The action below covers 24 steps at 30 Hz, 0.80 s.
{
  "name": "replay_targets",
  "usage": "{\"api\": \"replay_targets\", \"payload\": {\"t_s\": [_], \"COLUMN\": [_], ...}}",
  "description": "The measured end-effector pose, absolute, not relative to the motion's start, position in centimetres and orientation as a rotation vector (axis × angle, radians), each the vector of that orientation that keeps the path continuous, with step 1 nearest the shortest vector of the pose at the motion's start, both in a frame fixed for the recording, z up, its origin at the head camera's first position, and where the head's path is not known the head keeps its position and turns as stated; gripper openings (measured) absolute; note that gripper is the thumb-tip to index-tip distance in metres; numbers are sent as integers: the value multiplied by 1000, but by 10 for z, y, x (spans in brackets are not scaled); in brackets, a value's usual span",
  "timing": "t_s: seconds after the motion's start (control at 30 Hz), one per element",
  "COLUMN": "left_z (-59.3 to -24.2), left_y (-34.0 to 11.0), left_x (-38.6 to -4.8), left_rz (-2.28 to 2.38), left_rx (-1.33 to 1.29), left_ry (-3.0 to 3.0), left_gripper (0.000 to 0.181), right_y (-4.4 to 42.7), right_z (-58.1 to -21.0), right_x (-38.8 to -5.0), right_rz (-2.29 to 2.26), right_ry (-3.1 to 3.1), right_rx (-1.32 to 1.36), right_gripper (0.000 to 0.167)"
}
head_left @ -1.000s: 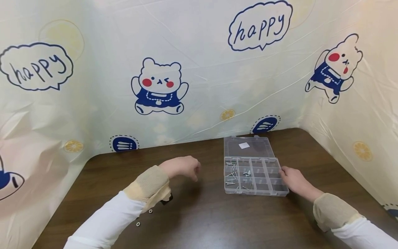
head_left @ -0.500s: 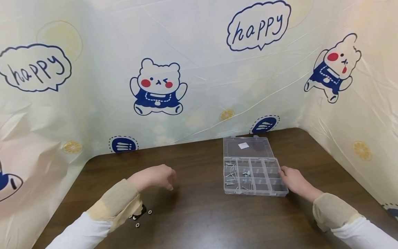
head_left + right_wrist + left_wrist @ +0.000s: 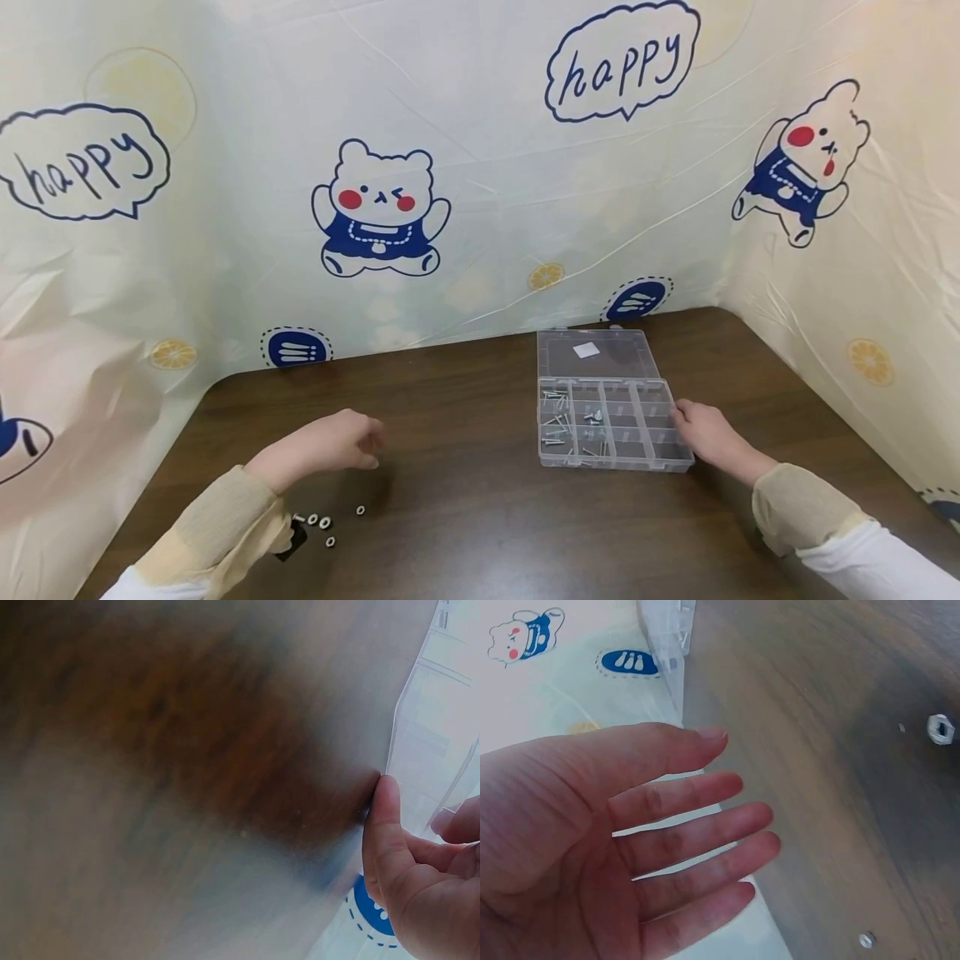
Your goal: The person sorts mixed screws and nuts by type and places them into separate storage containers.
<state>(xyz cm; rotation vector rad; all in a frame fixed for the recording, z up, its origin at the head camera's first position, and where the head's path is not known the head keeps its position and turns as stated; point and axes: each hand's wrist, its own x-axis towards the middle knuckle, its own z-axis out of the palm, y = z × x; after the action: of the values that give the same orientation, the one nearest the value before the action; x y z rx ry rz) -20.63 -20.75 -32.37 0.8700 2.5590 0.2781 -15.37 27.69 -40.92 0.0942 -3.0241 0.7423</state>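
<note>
My left hand [image 3: 322, 450] hovers over the left side of the table, holding nothing. In the left wrist view its fingers [image 3: 697, 825] are spread and gently bent. Several small metal nuts [image 3: 325, 522] lie below it, near the wrist; a hex nut [image 3: 940, 729] shows in the left wrist view. My right hand [image 3: 716, 437] pinches the right wall of a clear plastic compartment box [image 3: 615, 463], thumb and fingers on either side of that wall. Screws [image 3: 555, 421] fill the box's left column, and a few silvery pieces [image 3: 594, 417] sit in the second column.
The box's clear lid [image 3: 551, 362] lies folded back toward the rear edge, with a white label [image 3: 587, 350] on it. A printed curtain [image 3: 487, 208] encloses the brown table [image 3: 480, 517] at the back and sides.
My left hand has moved left and toward the near edge, away from the box, uncovering more of the nuts. My right hand and the box have stayed in place.
</note>
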Motion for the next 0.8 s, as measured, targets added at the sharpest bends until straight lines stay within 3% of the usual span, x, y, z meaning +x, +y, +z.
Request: {"api": "replay_targets", "payload": {"t_s": [0.33, 0.8], "left_z": [-326, -354], "left_y": [-237, -277], "left_x": [-195, -180], "left_rz": [304, 370], "left_rx": [932, 928], "left_ry": [2590, 2629], "left_gripper": [22, 28], "right_y": [276, 276], "right_z": [-407, -407], "right_x": [-154, -152], "right_rz": [742, 754], "right_ry": [-3016, -3013], "right_rx": [106, 106], "right_gripper": [24, 22]}}
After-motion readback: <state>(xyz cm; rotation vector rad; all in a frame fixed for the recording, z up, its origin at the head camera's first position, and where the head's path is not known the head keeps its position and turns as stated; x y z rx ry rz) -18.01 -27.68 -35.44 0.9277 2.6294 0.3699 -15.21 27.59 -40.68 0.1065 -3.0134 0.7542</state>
